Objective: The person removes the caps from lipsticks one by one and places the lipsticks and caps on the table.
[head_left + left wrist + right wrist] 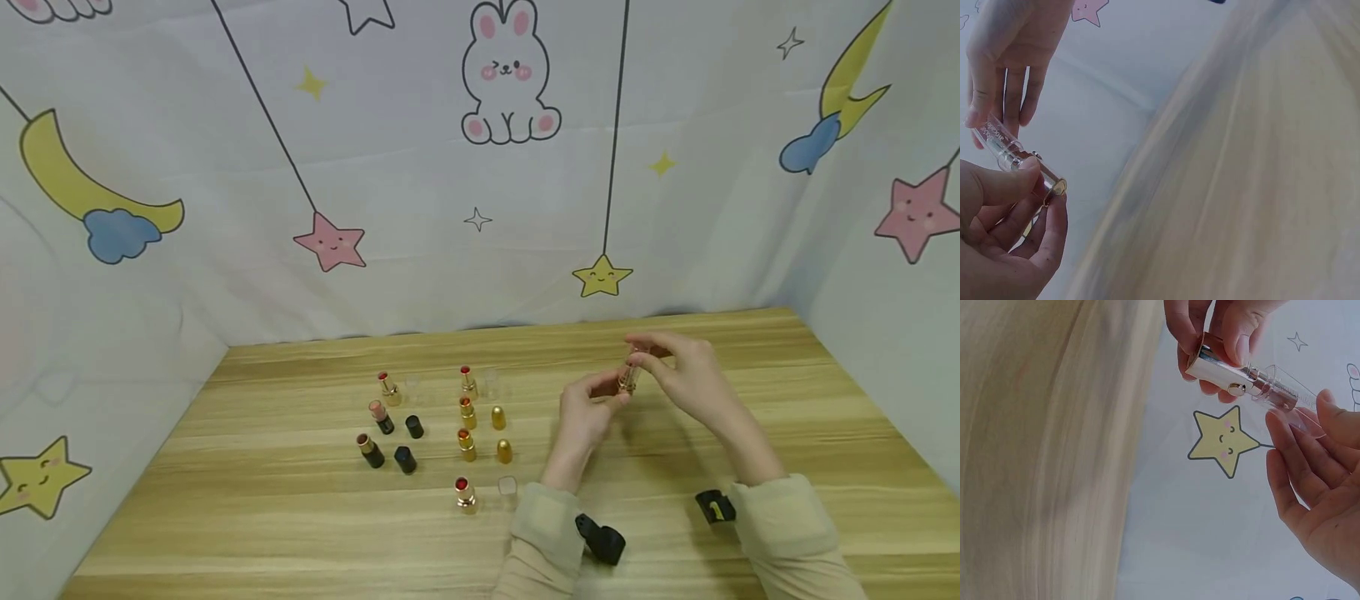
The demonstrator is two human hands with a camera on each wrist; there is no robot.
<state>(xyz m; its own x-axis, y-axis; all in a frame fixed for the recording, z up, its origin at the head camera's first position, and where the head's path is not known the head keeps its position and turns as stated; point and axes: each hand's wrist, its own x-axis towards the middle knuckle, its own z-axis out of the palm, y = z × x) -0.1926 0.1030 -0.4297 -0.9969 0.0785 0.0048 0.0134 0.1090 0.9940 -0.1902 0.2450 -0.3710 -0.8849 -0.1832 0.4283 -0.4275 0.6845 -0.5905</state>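
Observation:
My left hand (pixel 587 415) grips the shiny gold base of a lipstick (pixel 1217 367) between thumb and fingers, above the right part of the table. Over the lipstick's upper end sits a clear cap (pixel 999 139) with pale lettering, partly around the inner tube. My right hand (pixel 692 379) pinches that cap between thumb and fingertips, its other fingers fairly straight. Cap and base lie in one tilted line in both wrist views. Whether the cap is fully seated cannot be told.
On the wooden table (pixel 300 517), several uncapped lipsticks stand left of the hands, among them a gold one (pixel 467 445) and a black one (pixel 370 451). Caps stand beside them, such as a black cap (pixel 405 459) and a gold cap (pixel 504 451). A patterned cloth (pixel 420 167) hangs behind.

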